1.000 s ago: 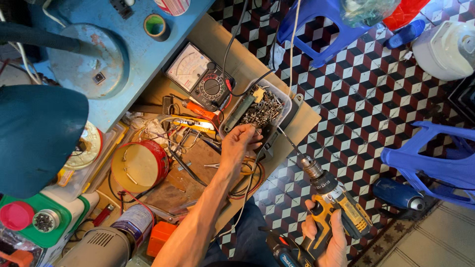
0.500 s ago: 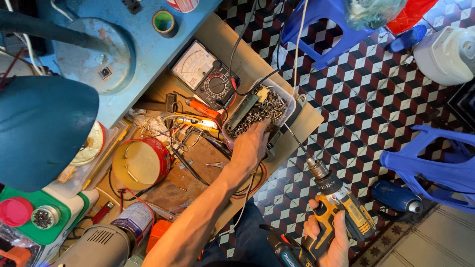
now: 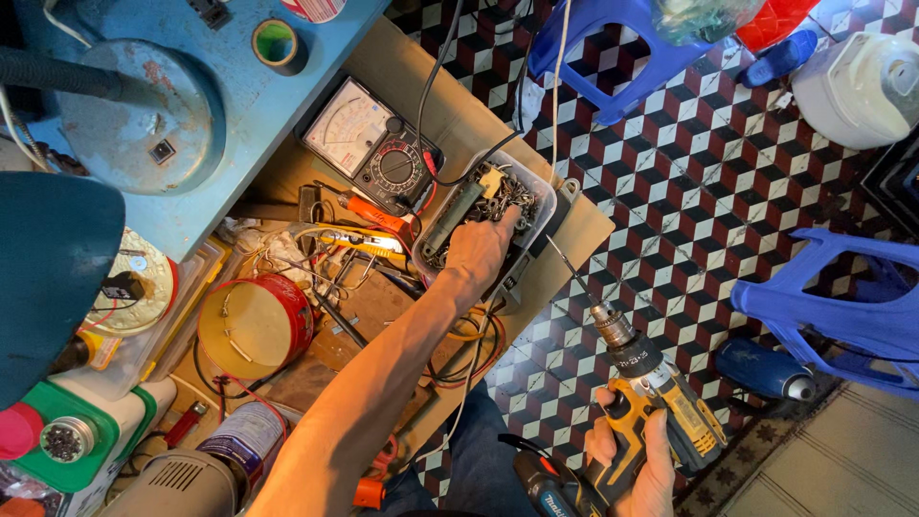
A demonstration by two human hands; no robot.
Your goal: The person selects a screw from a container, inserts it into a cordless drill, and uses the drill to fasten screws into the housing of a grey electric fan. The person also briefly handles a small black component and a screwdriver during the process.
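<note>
Reaching my left hand into the clear tray of screws, fingers curled down among them, though I cannot tell whether they pinch one; my right hand, well apart, grips the yellow drill, its bit pointing toward the tray; the meter sits just beyond my left hand

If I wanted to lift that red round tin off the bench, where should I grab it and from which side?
Grip the red round tin by its curved side wall, fingers spanning it from above. It stands upright with its pale lid up and the red wall showing on the right. Wires lie across the lid, so a side grip probably beats pinching the rim. The left hand is in the screw tray.
</note>
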